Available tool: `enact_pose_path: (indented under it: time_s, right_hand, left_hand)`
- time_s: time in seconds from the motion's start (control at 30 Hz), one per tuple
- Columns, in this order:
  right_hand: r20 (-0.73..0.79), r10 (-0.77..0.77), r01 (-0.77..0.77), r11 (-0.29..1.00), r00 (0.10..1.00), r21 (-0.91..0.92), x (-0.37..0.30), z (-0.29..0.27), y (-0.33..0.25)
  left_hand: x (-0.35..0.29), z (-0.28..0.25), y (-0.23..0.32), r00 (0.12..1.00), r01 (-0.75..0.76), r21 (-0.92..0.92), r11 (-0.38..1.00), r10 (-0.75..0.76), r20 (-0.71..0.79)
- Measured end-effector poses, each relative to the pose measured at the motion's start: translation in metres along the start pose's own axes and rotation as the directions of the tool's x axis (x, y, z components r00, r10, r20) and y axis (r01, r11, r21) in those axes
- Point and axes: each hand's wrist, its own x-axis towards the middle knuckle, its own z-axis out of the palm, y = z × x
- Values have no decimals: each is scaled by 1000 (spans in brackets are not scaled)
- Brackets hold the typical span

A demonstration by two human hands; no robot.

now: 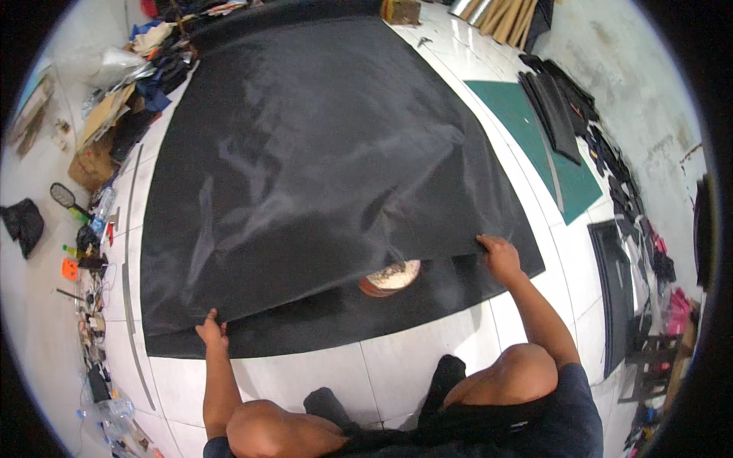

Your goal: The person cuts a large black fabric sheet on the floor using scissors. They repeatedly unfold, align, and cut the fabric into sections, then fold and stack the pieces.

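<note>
A wide sheet of shiny black fabric (pixel 305 175) covers the floor in front of me, with another black layer (pixel 321 324) beneath it. My left hand (pixel 212 328) pinches the near edge of the upper sheet at its left corner. Farther right, my right hand (pixel 500 259) is closed on the same edge, near the right side. Between the two hands the edge lifts off the lower layer. A round block with a pale, worn top and reddish-brown side (pixel 389 279) sits on the lower layer, its far part hidden under the upper sheet.
White floor tiles (pixel 305 382) border the fabric. On the right lies a green cutting mat (pixel 508 114) with black rolled material (pixel 551 114) and a grey strip. A long flat grey strip (pixel 130 290) runs along the left. Cardboard tubes (pixel 508 19) and clutter line the walls.
</note>
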Motion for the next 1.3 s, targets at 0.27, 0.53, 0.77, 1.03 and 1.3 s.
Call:
enact_pose_path:
  time_s: [0.27, 0.53, 0.77, 1.03, 1.3]
  right_hand:
    - [-379, 324, -149, 894, 867, 423, 8, -6, 39]
    - [-155, 199, -211, 975, 968, -71, -6, -14, 30]
    - [94, -131, 109, 971, 987, 211, -39, -20, -111]
    - [-61, -227, 234, 915, 972, 328, 14, -7, -187]
    - [-263, -233, 267, 958, 936, 103, -8, 5, -173]
  left_hand:
    - [-15, 24, -9, 988, -95, -16, 995, 92, -126]
    - [-4, 19, -21, 993, -53, -78, 996, 45, -105]
    - [-113, 61, -44, 884, 320, -172, 932, -229, 408]
    - [-126, 79, -34, 808, 223, 9, 975, -190, 558]
    - [-121, 84, -31, 810, 172, 49, 984, -170, 561]
